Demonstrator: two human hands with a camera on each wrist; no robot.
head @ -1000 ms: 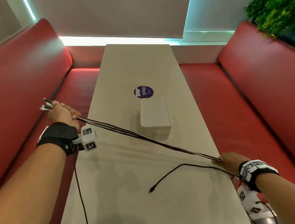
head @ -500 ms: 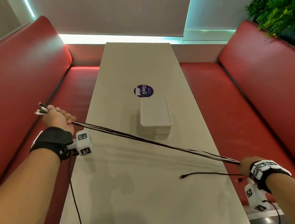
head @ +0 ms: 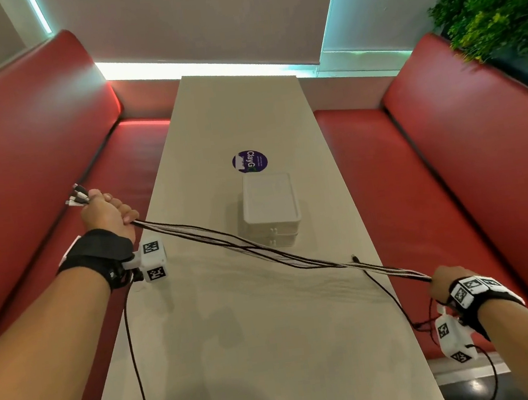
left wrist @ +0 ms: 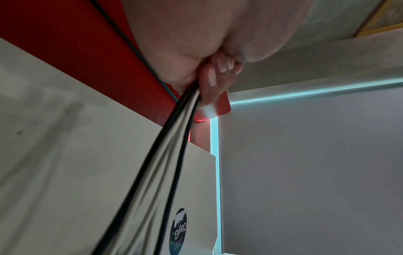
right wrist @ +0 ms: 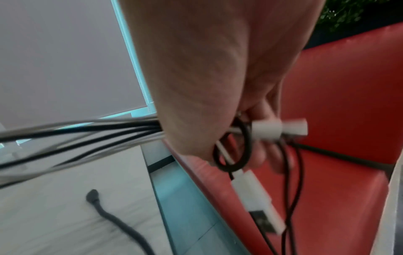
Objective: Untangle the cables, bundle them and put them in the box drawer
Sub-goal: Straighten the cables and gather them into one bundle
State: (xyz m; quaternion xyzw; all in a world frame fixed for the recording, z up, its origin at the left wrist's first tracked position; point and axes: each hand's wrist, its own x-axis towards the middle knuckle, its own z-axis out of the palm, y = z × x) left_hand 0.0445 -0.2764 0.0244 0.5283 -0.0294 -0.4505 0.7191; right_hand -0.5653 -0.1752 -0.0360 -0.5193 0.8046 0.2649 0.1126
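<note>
The right hand (head: 443, 281) hides its own fingers in the head view. Motion blurs the cables (right wrist: 76, 138) at the right wrist. The sticker's (head: 249, 161) small print is unreadable.

Cables (head: 282, 253) stretched across the table (head: 240, 350) from left hand (head: 106, 214) off its left edge to right hand (head: 443, 281) off its right edge, in front of the box (head: 270, 209) mid-table, sticker (head: 249, 161) behind it.
</note>
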